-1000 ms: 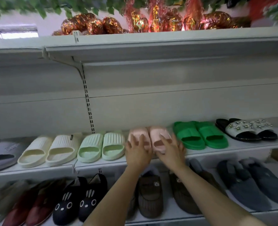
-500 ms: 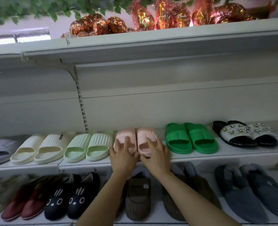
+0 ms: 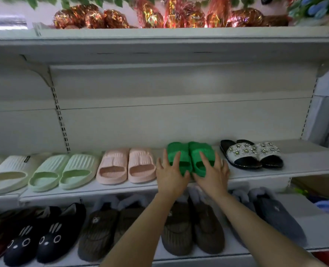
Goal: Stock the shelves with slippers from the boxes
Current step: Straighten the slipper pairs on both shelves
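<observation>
White shelf [image 3: 304, 166], hands on green slippers [image 3: 190, 155]

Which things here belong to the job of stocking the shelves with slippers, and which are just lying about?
Part of the job:
left hand and right hand, both on the green slippers
pink slippers
middle shelf

Just lying about:
foil-wrapped items on the top shelf
leafy garland
</observation>
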The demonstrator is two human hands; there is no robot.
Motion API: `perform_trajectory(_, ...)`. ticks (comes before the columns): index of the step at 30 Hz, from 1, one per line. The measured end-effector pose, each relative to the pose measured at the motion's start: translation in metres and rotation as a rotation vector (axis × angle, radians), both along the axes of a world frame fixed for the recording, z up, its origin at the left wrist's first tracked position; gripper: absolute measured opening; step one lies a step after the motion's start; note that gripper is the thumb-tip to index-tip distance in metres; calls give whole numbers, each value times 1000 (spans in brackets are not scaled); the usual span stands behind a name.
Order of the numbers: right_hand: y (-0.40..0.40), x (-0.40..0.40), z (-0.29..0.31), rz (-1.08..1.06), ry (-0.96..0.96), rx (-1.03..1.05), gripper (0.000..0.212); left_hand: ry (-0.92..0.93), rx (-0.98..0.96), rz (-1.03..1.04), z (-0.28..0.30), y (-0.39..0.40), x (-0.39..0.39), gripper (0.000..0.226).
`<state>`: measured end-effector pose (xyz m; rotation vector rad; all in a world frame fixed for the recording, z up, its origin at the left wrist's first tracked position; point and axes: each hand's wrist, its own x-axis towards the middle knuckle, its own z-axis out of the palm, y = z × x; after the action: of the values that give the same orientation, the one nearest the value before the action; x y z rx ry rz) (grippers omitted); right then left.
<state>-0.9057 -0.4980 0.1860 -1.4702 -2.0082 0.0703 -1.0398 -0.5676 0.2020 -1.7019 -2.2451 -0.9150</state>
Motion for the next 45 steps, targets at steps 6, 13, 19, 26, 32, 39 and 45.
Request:
perform_trajectory(6, 22, 10, -3, 89, -22, 35, 76, -85, -112, 212, -8, 23, 26, 95)
perform_trajectory(13, 23, 15, -7, 157, 7, 56, 73, -50, -69, 276, -16, 20, 35, 99)
perform_trajectory(19, 34, 68, 6, 246, 199, 383, 61, -12, 293, 249, 2, 43, 89, 79)
perform_trajectory(26, 116, 187, 13, -9, 191, 250, 63, -32, 100, -27, 19, 110, 194, 75)
perform_trajectory(32, 143, 222, 11, 68, 112, -108, 79, -200, -103, -13, 3, 145, 224, 84)
perform_trajectory(39, 153, 226, 10, 265, 285, -105, 82, -250, -75, 24, 1, 153, 227, 85)
perform_trajectory(45, 148, 227, -1, 260, 326, -36, 83, -260, -54, 29, -2, 152, 227, 86)
